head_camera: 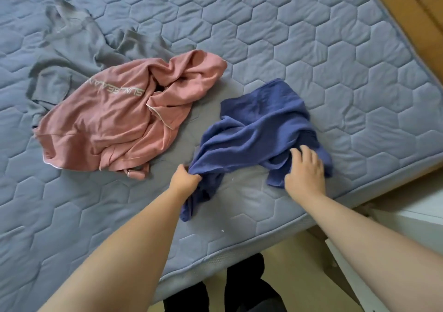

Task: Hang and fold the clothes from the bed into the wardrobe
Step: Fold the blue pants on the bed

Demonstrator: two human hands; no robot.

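A crumpled dark blue garment (259, 129) lies near the bed's front edge. My left hand (185, 177) grips its lower left corner in a closed fist. My right hand (305, 170) rests on its lower right part, fingers curled into the cloth. To the left lies a crumpled pink shirt (115, 124) with pale lettering. A grey garment (79, 47) is spread behind the pink shirt and partly under it.
The bed (311, 47) has a grey-blue quilted cover with a hexagon pattern. A wooden frame (422, 23) runs along the right side. White furniture (407, 215) stands at the lower right, past the bed's corner. My dark trouser legs (239, 287) show below the bed's front edge.
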